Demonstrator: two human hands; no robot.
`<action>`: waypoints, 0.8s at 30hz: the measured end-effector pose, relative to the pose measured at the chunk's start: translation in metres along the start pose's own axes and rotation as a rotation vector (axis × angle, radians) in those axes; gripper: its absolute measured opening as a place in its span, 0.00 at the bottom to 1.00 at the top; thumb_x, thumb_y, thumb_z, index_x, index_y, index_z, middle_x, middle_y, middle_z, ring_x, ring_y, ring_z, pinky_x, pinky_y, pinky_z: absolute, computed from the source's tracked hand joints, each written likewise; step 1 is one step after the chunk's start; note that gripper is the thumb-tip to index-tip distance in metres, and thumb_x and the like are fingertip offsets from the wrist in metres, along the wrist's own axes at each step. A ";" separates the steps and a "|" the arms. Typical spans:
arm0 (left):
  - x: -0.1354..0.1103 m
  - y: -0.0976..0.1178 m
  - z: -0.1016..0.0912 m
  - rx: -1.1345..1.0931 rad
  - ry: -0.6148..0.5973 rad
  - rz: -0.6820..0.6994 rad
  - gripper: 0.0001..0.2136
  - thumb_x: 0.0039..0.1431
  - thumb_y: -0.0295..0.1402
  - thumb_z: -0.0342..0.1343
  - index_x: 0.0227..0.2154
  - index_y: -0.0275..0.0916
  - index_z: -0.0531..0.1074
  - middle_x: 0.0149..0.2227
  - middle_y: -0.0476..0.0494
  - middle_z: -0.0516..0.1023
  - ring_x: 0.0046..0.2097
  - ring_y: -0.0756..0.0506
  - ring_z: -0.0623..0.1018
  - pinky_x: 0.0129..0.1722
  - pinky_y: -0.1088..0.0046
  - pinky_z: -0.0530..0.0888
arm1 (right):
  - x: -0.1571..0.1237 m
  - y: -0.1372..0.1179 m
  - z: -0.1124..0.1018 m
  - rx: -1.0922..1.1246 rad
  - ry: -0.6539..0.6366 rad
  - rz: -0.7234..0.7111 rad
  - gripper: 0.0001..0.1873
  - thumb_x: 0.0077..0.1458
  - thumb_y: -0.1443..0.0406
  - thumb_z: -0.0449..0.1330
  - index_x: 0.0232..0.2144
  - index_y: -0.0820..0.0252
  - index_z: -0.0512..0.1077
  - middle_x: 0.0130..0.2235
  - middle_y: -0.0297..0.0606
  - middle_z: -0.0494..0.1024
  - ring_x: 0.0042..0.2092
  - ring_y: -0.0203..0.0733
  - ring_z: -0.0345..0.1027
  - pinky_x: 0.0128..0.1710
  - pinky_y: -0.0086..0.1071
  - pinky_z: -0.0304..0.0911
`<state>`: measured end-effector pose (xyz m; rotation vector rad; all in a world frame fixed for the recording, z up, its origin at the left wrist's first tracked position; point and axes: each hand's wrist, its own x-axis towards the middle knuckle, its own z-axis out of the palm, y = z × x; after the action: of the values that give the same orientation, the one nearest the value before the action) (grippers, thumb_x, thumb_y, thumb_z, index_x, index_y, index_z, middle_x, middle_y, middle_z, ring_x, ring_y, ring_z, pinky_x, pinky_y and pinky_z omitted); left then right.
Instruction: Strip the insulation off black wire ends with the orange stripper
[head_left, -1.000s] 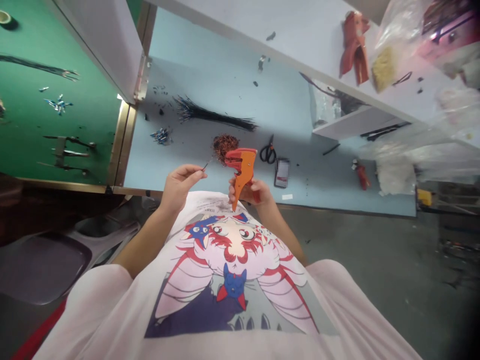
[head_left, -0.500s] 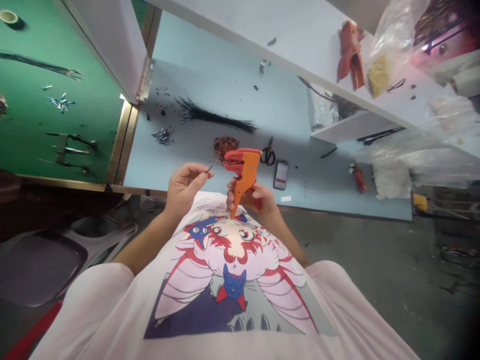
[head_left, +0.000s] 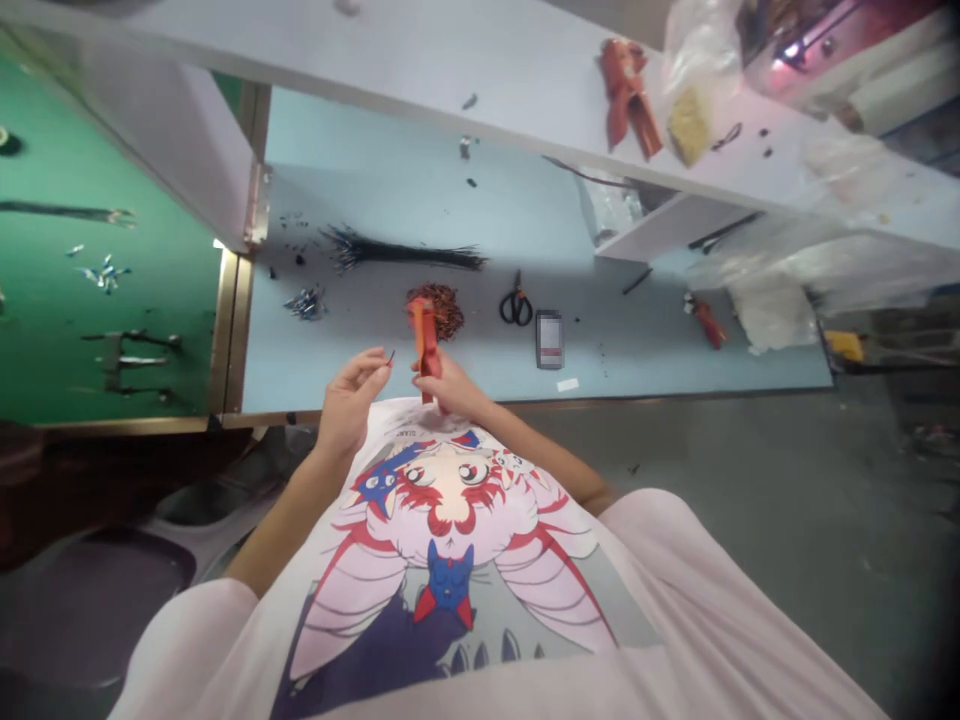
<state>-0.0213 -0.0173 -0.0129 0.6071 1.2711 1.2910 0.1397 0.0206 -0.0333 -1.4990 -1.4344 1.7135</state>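
My left hand (head_left: 351, 398) is pinched on a short dark wire piece (head_left: 391, 356) just above the near edge of the light blue table (head_left: 660, 350). My right hand (head_left: 448, 388) is wrapped round the handle of an orange wire stripper (head_left: 424, 342), held upright and seen edge-on, a little right of the wire. Both hands hover close together above my printed shirt. Behind the stripper lies a pile of reddish-brown wire scraps (head_left: 442, 304).
A bundle of black wires (head_left: 405, 254) lies further back, small metal bits (head_left: 304, 300) at its left. Black scissors (head_left: 516, 306) and a phone (head_left: 549, 340) lie to the right. A white shelf (head_left: 525, 80) holds another orange tool (head_left: 628, 92) and bags. A green table (head_left: 90, 290) stands at the left.
My right hand has turned the stripper so it shows edge-on and brought it nearer the left hand. The view has shifted, with the table lower in the picture.
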 end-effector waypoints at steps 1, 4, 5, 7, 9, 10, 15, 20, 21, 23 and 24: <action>0.000 -0.003 0.002 -0.024 -0.030 -0.041 0.10 0.42 0.35 0.66 0.28 0.38 0.74 0.49 0.44 0.73 0.44 0.50 0.75 0.46 0.73 0.72 | 0.001 0.000 0.007 -0.118 0.047 -0.083 0.24 0.43 0.65 0.57 0.45 0.61 0.63 0.43 0.42 0.71 0.43 0.47 0.67 0.47 0.45 0.64; 0.001 -0.011 0.009 -0.043 -0.027 -0.054 0.12 0.39 0.37 0.68 0.26 0.37 0.74 0.50 0.44 0.71 0.44 0.50 0.76 0.44 0.74 0.73 | -0.002 0.002 0.020 -0.340 0.092 -0.306 0.31 0.46 0.65 0.59 0.53 0.62 0.59 0.51 0.47 0.68 0.52 0.51 0.61 0.53 0.47 0.58; 0.001 -0.012 0.012 -0.027 -0.008 -0.044 0.13 0.39 0.37 0.68 0.27 0.37 0.74 0.47 0.44 0.72 0.42 0.51 0.76 0.43 0.75 0.73 | -0.004 0.002 0.021 -0.372 0.073 -0.358 0.33 0.46 0.64 0.60 0.55 0.62 0.57 0.52 0.48 0.67 0.53 0.52 0.60 0.54 0.48 0.57; 0.004 -0.015 0.014 0.012 0.035 -0.046 0.14 0.39 0.38 0.67 0.28 0.37 0.74 0.41 0.46 0.73 0.38 0.53 0.75 0.40 0.77 0.74 | -0.009 0.004 0.020 -0.407 -0.005 -0.447 0.38 0.46 0.61 0.63 0.57 0.63 0.56 0.54 0.51 0.66 0.54 0.54 0.59 0.55 0.49 0.56; 0.008 -0.017 0.014 0.039 0.071 -0.094 0.14 0.41 0.39 0.66 0.29 0.37 0.73 0.36 0.49 0.73 0.33 0.54 0.74 0.35 0.78 0.74 | -0.012 0.007 0.015 -0.398 -0.095 -0.534 0.39 0.47 0.56 0.64 0.58 0.64 0.56 0.54 0.52 0.67 0.54 0.55 0.60 0.55 0.49 0.56; 0.009 -0.017 0.013 0.044 0.087 -0.130 0.15 0.41 0.40 0.66 0.29 0.38 0.72 0.34 0.50 0.73 0.31 0.55 0.74 0.32 0.79 0.74 | -0.011 0.008 0.012 -0.376 -0.140 -0.565 0.37 0.49 0.55 0.63 0.58 0.63 0.57 0.55 0.51 0.68 0.54 0.54 0.62 0.55 0.47 0.56; 0.012 -0.014 0.007 0.058 0.127 -0.190 0.14 0.40 0.39 0.67 0.28 0.39 0.71 0.31 0.53 0.74 0.27 0.56 0.72 0.25 0.82 0.71 | 0.023 0.018 -0.031 -0.470 0.000 -0.300 0.14 0.60 0.59 0.54 0.45 0.58 0.72 0.44 0.38 0.77 0.45 0.40 0.70 0.47 0.32 0.64; 0.001 -0.005 0.012 0.119 0.155 -0.150 0.12 0.43 0.38 0.66 0.28 0.40 0.72 0.28 0.55 0.74 0.26 0.56 0.72 0.26 0.82 0.72 | 0.081 0.046 -0.127 -0.592 0.428 0.055 0.21 0.58 0.65 0.54 0.49 0.78 0.65 0.53 0.65 0.67 0.56 0.54 0.59 0.56 0.46 0.53; -0.002 -0.002 0.015 0.126 0.170 -0.156 0.12 0.43 0.38 0.66 0.28 0.40 0.72 0.28 0.55 0.74 0.25 0.56 0.72 0.26 0.83 0.72 | 0.089 0.052 -0.146 -0.603 0.485 0.115 0.22 0.58 0.66 0.54 0.51 0.80 0.63 0.54 0.67 0.64 0.58 0.56 0.56 0.57 0.48 0.52; -0.005 0.002 0.024 0.126 0.208 -0.167 0.13 0.41 0.37 0.68 0.28 0.39 0.72 0.29 0.55 0.74 0.25 0.57 0.72 0.25 0.83 0.72 | 0.102 0.063 -0.175 -0.616 0.559 0.214 0.24 0.59 0.66 0.52 0.53 0.81 0.60 0.55 0.69 0.61 0.60 0.56 0.53 0.58 0.48 0.50; -0.006 0.003 0.028 0.120 0.232 -0.167 0.14 0.39 0.37 0.68 0.27 0.39 0.72 0.29 0.55 0.74 0.25 0.57 0.72 0.25 0.83 0.72 | 0.106 0.068 -0.185 -0.618 0.578 0.256 0.25 0.59 0.66 0.52 0.53 0.81 0.58 0.56 0.70 0.60 0.60 0.56 0.52 0.58 0.48 0.49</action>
<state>0.0046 -0.0135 0.0001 0.4325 1.5647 1.1764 0.2934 0.1601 -0.1164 -2.3409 -1.5464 0.8276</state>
